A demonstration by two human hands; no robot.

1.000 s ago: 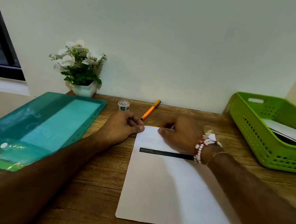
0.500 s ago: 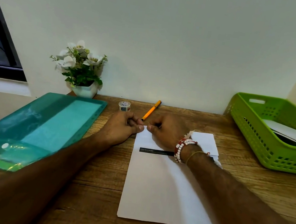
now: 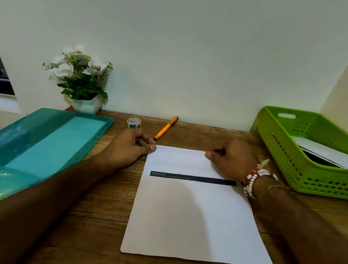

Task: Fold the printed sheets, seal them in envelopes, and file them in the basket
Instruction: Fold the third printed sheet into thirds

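Note:
A white printed sheet with a black bar across it lies on the wooden desk in front of me. My left hand pinches its far left corner, thumb on the paper and fingers curled. My right hand, with bead bracelets on the wrist, pinches the far edge right of the middle, thumb tip on the paper. The green basket stands at the right with white papers lying in it.
A teal plastic folder lies at the left under my forearm. A small tape roll and an orange pen lie by the wall behind the sheet. A potted white flower stands at the back left.
My right hand slid left along the sheet's far edge toward my left hand, then back to the right. My left hand stayed on the corner.

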